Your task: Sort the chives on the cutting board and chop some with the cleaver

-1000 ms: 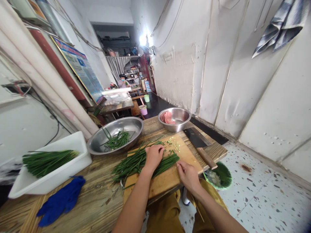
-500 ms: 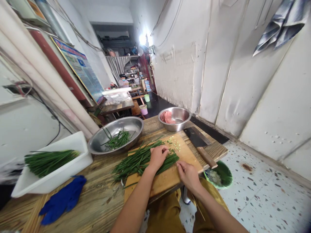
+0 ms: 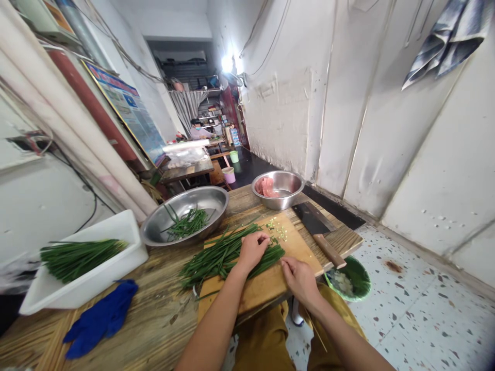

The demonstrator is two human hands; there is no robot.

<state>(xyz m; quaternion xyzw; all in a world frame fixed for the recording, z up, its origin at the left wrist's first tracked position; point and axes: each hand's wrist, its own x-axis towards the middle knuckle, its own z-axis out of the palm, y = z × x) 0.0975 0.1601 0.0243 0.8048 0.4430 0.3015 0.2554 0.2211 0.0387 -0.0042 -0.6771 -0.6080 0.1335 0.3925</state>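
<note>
A bunch of green chives (image 3: pixel 220 253) lies across the wooden cutting board (image 3: pixel 305 252), cut ends toward the right. My left hand (image 3: pixel 253 250) is on top of the bunch, its fingers curled closed over the stalks. My right hand (image 3: pixel 299 275) is beside the stalk ends at the board's near right edge, thumb and fingers pinched together. Whatever lies between those fingertips is too small to make out. Small pale chopped bits (image 3: pixel 279 228) are scattered on the board beyond my left hand. A cleaver (image 3: pixel 319 229) with a wooden handle rests to the right of the board.
At the back stand a steel bowl (image 3: pixel 222 198) with chives and a smaller steel bowl (image 3: pixel 286 198) with pink meat. On the left are a white tub (image 3: pixel 135 252) of chives and a blue glove (image 3: pixel 102 319). A green-lined bin (image 3: pixel 361 278) stands below the table's right edge.
Both hands stay almost in place; my left hand has shifted very slightly to the right over the chives. The cleaver, bowls and tub have not moved.
</note>
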